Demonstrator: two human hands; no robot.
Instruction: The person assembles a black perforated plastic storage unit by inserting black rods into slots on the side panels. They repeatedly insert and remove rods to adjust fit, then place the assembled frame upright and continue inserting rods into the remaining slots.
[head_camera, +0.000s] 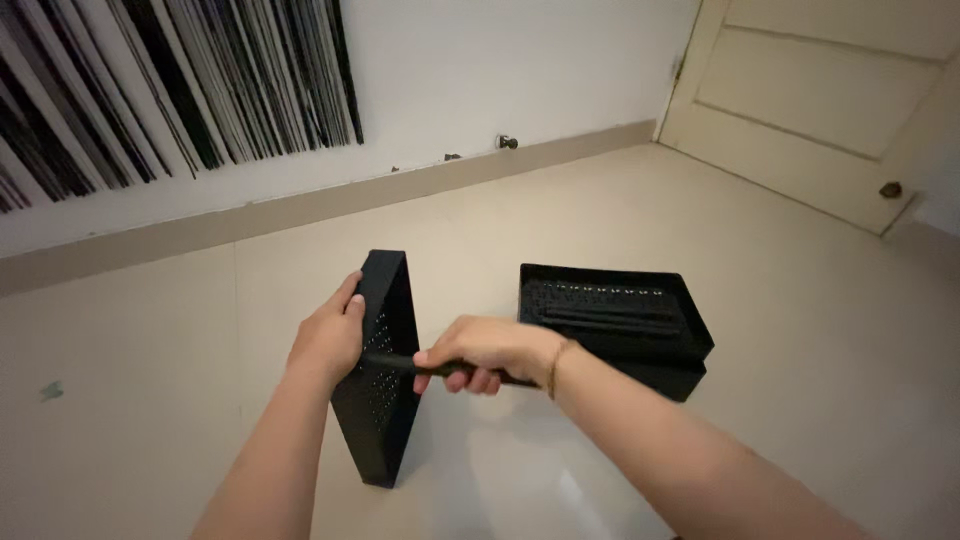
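nearest to us, two bare forearms reach out over the pale floor (800, 330). we take the upright black tray (380, 370) as our landmark: one perforated black panel-like tray stood on edge on the floor, its dotted face turned to the right. our left hand (328, 340) grips the tray's left side, fingers curled over its upper edge and clasped on it. our right hand (487, 352), with one thin bracelet (553, 366) at the wrist, sits just right of the tray; its fingers are clenched around one slim black rod-like tool (400, 362), whose tip meets the tray's perforated face. we cannot tell what kind of tool it is.

right of the landmark and a little beyond it lies a second black tray (640, 325), flat on the floor, open side up, with rows of small holes and a dark bar inside. we count two black trays in all, standing apart.

beyond the landmark runs one beige skirting board (300, 205) at the foot of a white wall. above and left of the tray hangs a black-and-white striped curtain (170, 85). far to the right stands one cream panelled door (820, 100), with one small round doorstop (890, 189) near its lower edge.
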